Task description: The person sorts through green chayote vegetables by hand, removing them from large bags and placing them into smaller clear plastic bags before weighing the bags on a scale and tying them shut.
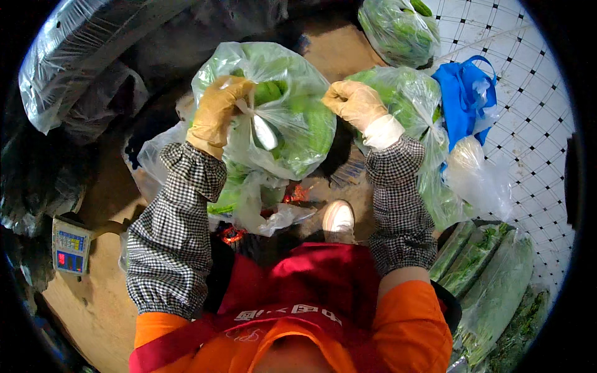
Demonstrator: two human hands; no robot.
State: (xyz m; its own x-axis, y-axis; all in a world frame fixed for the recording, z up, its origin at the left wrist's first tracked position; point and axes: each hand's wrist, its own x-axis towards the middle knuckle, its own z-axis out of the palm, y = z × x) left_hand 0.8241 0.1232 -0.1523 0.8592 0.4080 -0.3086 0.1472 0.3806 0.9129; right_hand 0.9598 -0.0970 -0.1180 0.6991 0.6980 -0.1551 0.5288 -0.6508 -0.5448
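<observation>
My left hand (221, 109), in a tan glove, grips the gathered plastic of a clear bag of green vegetables (292, 130) in the upper middle. A white patch shows just below the gathered part. My right hand (351, 102), also gloved, is closed at the bag's right edge; what is between its fingertips I cannot make out. Behind this hand lies another clear bag of green vegetables (404, 99). More loose plastic with green produce (258, 205) hangs below the bag at my left hand.
A third produce bag (395, 31) lies at top, a blue bag (460, 105) and crumpled plastic (472, 174) at right. Long wrapped greens (488, 280) are at lower right, a digital scale (71, 245) at left, wrapped bundles (81, 68) at upper left. My shoe (339, 217) shows below the bags.
</observation>
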